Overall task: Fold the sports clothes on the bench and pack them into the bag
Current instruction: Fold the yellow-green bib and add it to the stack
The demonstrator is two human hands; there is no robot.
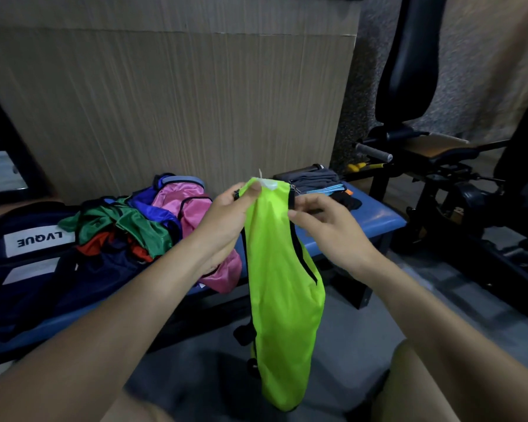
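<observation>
Hanging lime-green vest pinched at its top by left hand, right hand pinching its black-trimmed edge.

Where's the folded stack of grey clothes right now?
In the head view the folded grey clothes sit at the far right end of the blue bench, against the wooden wall panel, just behind the lime-green garment.
</observation>
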